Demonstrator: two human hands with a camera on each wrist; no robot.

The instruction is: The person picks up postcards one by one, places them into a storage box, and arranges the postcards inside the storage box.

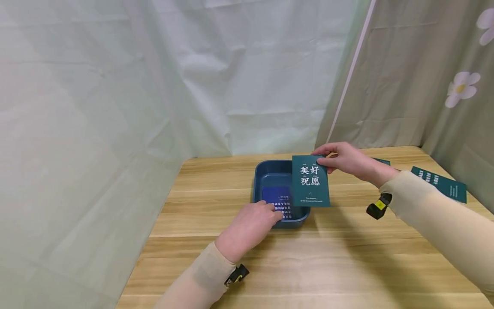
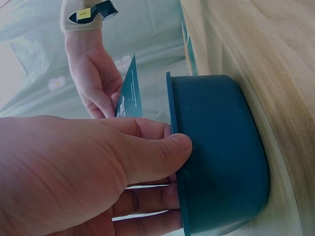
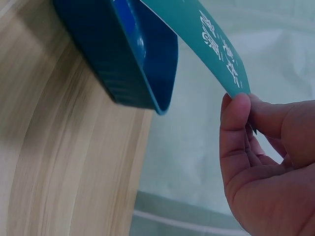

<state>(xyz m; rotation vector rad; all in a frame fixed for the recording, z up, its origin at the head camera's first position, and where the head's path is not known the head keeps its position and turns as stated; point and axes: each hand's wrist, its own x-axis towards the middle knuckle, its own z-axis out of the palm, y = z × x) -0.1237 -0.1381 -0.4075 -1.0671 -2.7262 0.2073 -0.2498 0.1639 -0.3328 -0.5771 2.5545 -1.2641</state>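
Observation:
My right hand [image 1: 344, 159] pinches a green card [image 1: 311, 189] with white Chinese characters by its upper right corner. In the head view the card hangs over the right side of a dark blue plastic tray [image 1: 266, 168]. The right wrist view shows thumb and finger on the card's edge [image 3: 216, 54]. My left hand [image 1: 251, 225] grips the tray's near left rim. Its thumb [image 2: 179, 142] lies on the outer wall and the other fingers go over the rim, in the left wrist view. Inside the tray lies a dark blue card [image 1: 275, 195] with white writing, partly covered by the left fingers.
More green cards [image 1: 449, 189] lie on the wooden table [image 1: 216, 193] at the right, one [image 1: 382, 161] partly behind the right forearm. Pale curtains [image 1: 270, 86] hang behind the table and along its left side. Each wrist wears a black strap device [image 1: 379, 206].

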